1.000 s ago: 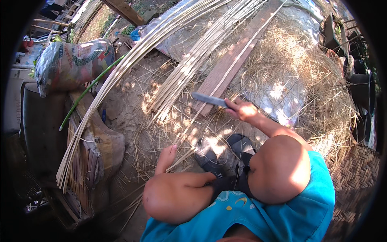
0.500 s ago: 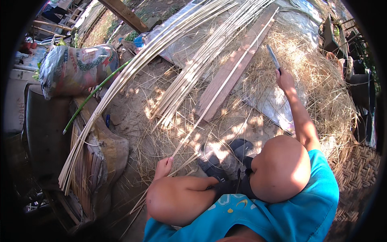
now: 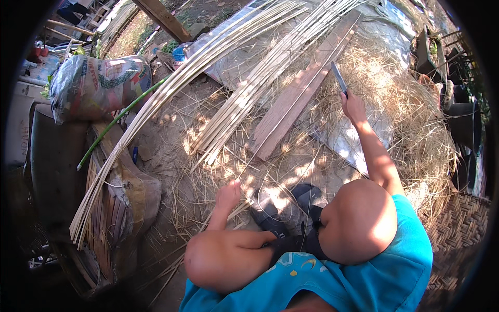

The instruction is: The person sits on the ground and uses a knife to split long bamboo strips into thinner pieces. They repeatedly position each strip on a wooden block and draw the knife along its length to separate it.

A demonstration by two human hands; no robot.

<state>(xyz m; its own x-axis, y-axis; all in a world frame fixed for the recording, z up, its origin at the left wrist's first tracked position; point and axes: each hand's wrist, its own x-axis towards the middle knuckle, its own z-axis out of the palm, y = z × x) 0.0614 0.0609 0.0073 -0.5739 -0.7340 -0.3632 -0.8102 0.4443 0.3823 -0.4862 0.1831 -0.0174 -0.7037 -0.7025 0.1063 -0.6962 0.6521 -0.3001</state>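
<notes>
Left hand [image 3: 228, 195] curled beyond left knee [image 3: 201, 257]; right hand [image 3: 354, 107] clenched, right arm [image 3: 378, 151] outstretched.

Between the left hand [image 3: 228, 195] and right hand [image 3: 354, 107], open room runs above the straw-littered ground [image 3: 332, 169], just past the shoes [image 3: 267, 210]; the raised knees [image 3: 358, 221] crowd it from behind, the straw heap [image 3: 418, 125] flanks the right hand's outer side, and the long arching strips [image 3: 149, 103] bar the left side

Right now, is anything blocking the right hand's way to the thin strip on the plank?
Nothing visible stands between the right hand and the thin strip; the hand's knife points toward the plank, with loose shavings alongside.
</notes>
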